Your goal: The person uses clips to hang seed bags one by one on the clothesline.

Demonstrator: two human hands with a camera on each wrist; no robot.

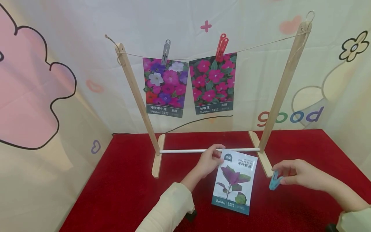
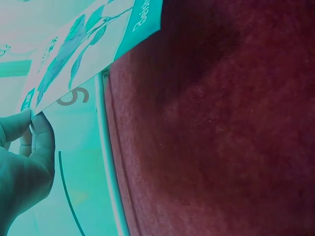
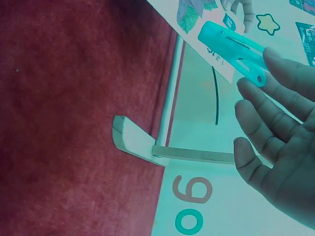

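Note:
My left hand (image 1: 209, 161) pinches the upper left corner of a white seed packet (image 1: 233, 180) with a purple-leaved plant on it. In the left wrist view, thumb and fingers meet at the packet's corner (image 2: 30, 105). To the right, my right hand (image 1: 302, 174) holds a blue clothespin (image 1: 275, 180) between thumb and fingertips; the right wrist view shows the clothespin (image 3: 234, 51) by its handle end. Two flower seed packets hang from a string behind: one with mixed petunias (image 1: 166, 85) under a grey clothespin (image 1: 166, 52), one with pink flowers (image 1: 214, 82) under a red clothespin (image 1: 222, 48).
The string (image 1: 266, 43) runs between two wooden posts (image 1: 134, 93) with feet on a red cloth (image 1: 116, 180). A white rod (image 1: 182, 151) joins the posts low down, just behind the held packet. A printed curtain (image 1: 261, 19) backs everything.

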